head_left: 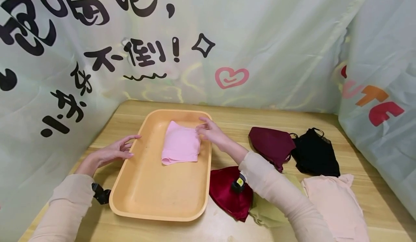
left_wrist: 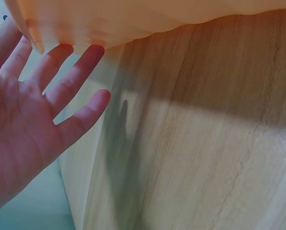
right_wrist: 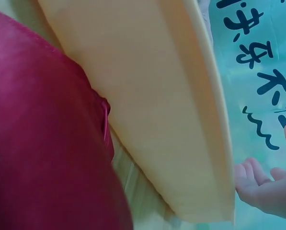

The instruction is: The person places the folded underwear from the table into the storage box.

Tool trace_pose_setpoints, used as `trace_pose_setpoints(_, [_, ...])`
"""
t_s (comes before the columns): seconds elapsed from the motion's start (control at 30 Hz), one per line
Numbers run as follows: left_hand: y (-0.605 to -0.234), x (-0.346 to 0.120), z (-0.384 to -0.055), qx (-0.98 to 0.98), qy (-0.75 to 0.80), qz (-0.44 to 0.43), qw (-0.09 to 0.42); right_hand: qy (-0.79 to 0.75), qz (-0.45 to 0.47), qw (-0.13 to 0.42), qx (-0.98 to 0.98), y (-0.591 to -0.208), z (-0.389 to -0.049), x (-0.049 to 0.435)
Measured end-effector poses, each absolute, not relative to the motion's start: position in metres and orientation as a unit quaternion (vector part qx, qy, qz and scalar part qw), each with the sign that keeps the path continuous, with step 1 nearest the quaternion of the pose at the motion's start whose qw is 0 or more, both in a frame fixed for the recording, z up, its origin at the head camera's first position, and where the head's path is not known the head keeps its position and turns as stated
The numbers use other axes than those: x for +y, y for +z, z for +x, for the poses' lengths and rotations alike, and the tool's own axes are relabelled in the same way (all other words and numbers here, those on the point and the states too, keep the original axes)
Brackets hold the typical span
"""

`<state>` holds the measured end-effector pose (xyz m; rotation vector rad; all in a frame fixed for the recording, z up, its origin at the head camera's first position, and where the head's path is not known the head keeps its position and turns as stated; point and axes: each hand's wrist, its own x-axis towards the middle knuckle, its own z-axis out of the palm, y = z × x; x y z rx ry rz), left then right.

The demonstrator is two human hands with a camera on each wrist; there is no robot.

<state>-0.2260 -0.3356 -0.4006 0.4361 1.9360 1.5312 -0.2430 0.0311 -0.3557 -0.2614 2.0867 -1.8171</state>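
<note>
An orange-beige plastic tray (head_left: 152, 191) stands on the wooden table, with a folded pink cloth (head_left: 182, 144) lying in its far half. My left hand (head_left: 113, 151) is at the tray's left rim. In the left wrist view its fingers (left_wrist: 75, 81) are spread and mostly straight, their tips against the tray's outer wall. Over the right rim reaches my right hand (head_left: 212, 133), its loosely bent fingers beside the cloth's upper right edge. The right wrist view shows that hand's fingers (right_wrist: 248, 177) at the tray's rim, partly cut off by the frame.
Right of the tray lie a dark red satin garment (head_left: 224, 188), a burgundy one (head_left: 273, 144), a black strapped one (head_left: 316, 155), an olive-green one (head_left: 269, 213) and a pale pink one (head_left: 338, 206). Printed curtains (head_left: 276, 47) enclose the table's back and sides.
</note>
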Motion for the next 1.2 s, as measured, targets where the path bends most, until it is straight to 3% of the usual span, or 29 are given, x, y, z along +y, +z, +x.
trace_pose_setpoints(0.7, [-0.403, -0.337, -0.226, 0.722, 0.592, 0.172, 0.315, -0.686, -0.095, 0.139, 0.708, -0.352, -0.243, 0.068])
trace_pose_setpoints(1.2, [-0.404, -0.339, -0.226, 0.719, 0.592, 0.173, 0.319, -0.692, -0.087, 0.151, 0.701, -0.353, -0.235, 0.096])
